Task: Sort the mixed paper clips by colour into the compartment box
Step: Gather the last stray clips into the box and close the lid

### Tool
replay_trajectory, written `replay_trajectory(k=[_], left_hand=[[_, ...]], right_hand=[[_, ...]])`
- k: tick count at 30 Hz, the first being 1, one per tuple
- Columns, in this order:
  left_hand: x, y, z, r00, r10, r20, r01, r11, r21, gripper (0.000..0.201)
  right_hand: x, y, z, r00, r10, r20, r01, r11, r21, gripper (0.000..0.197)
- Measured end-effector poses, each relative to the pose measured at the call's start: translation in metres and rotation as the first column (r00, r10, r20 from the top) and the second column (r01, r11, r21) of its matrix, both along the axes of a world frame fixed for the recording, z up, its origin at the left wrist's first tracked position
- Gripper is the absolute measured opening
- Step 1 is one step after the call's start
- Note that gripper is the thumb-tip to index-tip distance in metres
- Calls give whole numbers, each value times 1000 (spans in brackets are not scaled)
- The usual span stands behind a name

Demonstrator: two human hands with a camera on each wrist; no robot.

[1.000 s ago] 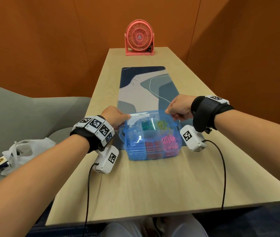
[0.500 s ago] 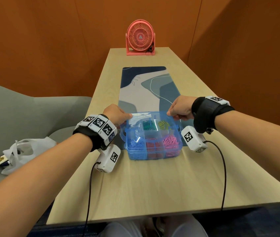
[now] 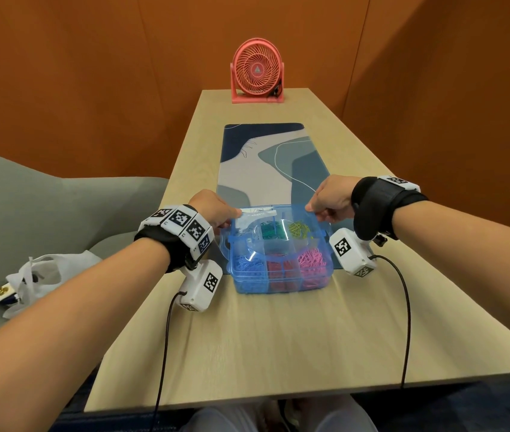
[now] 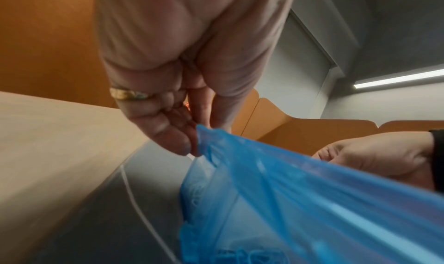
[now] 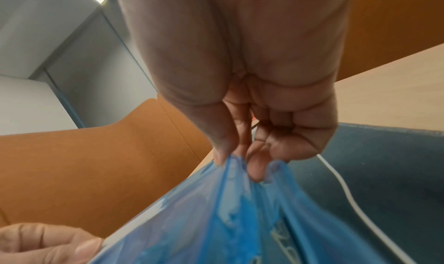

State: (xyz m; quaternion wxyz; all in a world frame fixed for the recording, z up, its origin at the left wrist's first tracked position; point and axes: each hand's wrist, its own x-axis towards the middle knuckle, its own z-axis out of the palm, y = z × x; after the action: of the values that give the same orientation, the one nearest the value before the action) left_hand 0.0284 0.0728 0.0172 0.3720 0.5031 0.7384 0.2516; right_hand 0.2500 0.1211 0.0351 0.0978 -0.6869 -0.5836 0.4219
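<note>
A clear blue compartment box (image 3: 281,283) stands on the table by the near end of the desk mat. Its cells hold blue (image 3: 249,268), red (image 3: 281,269), pink (image 3: 312,260), green (image 3: 272,232) and yellow (image 3: 298,227) paper clips. The hinged lid (image 3: 274,221) slants over the box. My left hand (image 3: 230,217) pinches the lid's left corner, thumb against fingers (image 4: 194,146). My right hand (image 3: 316,211) pinches the right corner (image 5: 240,165). The blue lid (image 4: 312,201) (image 5: 228,220) fills the lower part of both wrist views.
A pink fan (image 3: 257,73) stands at the table's far end. The patterned desk mat (image 3: 266,160) runs down the middle. A grey chair (image 3: 45,207) with a white bag (image 3: 38,272) sits to the left. Cables hang from both wrist cameras over the front edge.
Both hands keep their pinch on the lid corners and have hardly shifted. The lid has tipped slightly lower over the box.
</note>
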Motion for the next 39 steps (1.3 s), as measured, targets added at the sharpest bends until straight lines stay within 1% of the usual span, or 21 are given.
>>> replay_trajectory(k=[3, 7, 11, 14, 18, 21, 24, 26, 29, 31, 32, 33, 34, 35, 36, 37, 38, 39], left_hand=[[1, 0, 0, 1000, 7, 11, -7, 1000, 6, 27], [1, 0, 0, 998, 28, 58, -28, 1000, 0, 23], [1, 3, 1, 998, 31, 56, -31, 1000, -2, 21], [2, 4, 0, 998, 29, 47, -28, 999, -16, 20], [1, 5, -3, 1000, 18, 8, -18, 999, -30, 27], [1, 5, -2, 1000, 5, 8, -5, 999, -44, 27], [-1, 2, -2, 999, -45, -12, 45, 999, -14, 24], [-3, -1, -2, 996, -91, -1, 91, 996, 1, 30], [-9, -8, -1, 978, -209, -30, 207, 977, -60, 41], [-12, -13, -2, 955, -289, -61, 280, 952, -120, 56], [-13, -15, -1, 944, -319, -83, 308, 943, -125, 64], [-14, -19, 0, 931, -340, -133, 330, 939, -95, 71], [-13, -23, 1, 905, -359, -226, 362, 932, -32, 74], [-11, -28, 2, 860, -375, -346, 416, 908, 48, 70], [-10, -34, 4, 797, -394, -457, 490, 865, 110, 62], [-9, -40, 5, 732, -429, -528, 565, 816, 120, 53], [-9, -47, 6, 676, -480, -559, 623, 777, 87, 50], [-9, -52, 6, 642, -531, -554, 651, 759, 27, 55]], right_hand=[[2, 1, 0, 999, -23, -27, 22, 999, -34, 13], [3, 6, -4, 994, -77, -79, 69, 993, -92, 5], [4, 8, -5, 989, -106, -107, 95, 990, -101, 5], [3, 7, -6, 992, -95, -84, 87, 991, -97, 6], [1, 5, -4, 995, -78, -66, 71, 993, -95, 5], [1, 2, -2, 999, -47, -27, 45, 997, -63, 14], [3, -3, -1, 999, 19, 33, -18, 999, -34, 25], [4, -8, 0, 997, 63, 53, -60, 997, -57, 28], [6, -18, 3, 990, 121, 67, -115, 990, -85, 38], [7, -25, 3, 988, 149, 40, -144, 983, -112, 40], [8, -28, 2, 989, 150, 1, -149, 980, -130, 42], [9, -31, 1, 988, 148, -40, -153, 979, -134, 47], [11, -33, -1, 987, 146, -68, -153, 982, -110, 53], [11, -34, -3, 986, 156, -53, -158, 986, -48, 57], [12, -36, -5, 982, 190, 9, -190, 981, 45, 55], [11, -40, -5, 963, 242, 117, -258, 955, 144, 50], [11, -43, -5, 924, 295, 245, -349, 912, 218, 44], [10, -47, -5, 873, 340, 349, -437, 864, 251, 40]])
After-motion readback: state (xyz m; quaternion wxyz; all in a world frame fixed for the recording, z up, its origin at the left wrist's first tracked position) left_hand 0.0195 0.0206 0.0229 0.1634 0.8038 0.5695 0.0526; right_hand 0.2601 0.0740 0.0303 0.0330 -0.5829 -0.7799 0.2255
